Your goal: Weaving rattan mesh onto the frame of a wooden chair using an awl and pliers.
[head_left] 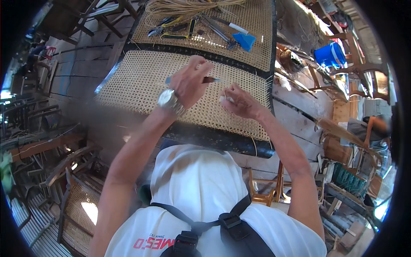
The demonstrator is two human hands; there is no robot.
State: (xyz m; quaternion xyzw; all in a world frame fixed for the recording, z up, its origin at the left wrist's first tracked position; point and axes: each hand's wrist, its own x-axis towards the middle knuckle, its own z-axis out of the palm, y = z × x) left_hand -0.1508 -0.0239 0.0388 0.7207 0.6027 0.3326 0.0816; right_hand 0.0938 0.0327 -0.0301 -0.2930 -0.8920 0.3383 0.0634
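Observation:
A woven cane panel (141,77) in a dark frame lies in front of me. Above it my left hand (188,83) is closed around a slim tool with a brown handle (209,79). A thin metal end sticks out past my fingers, and its exact kind is unclear. To the right, my right hand (240,101) is closed in a pinch low over the weave. Something white shows at its fingers, a wrap or a small piece I cannot make out. A silver watch (168,100) circles my left wrist.
On the far cane section lie a bundle of cane strands (184,7), yellow-handled pliers (173,36), long metal tools (217,31), a white tube (238,28) and a blue piece (245,41). A blue bucket (329,55) stands right. Chair frames (70,160) crowd the left.

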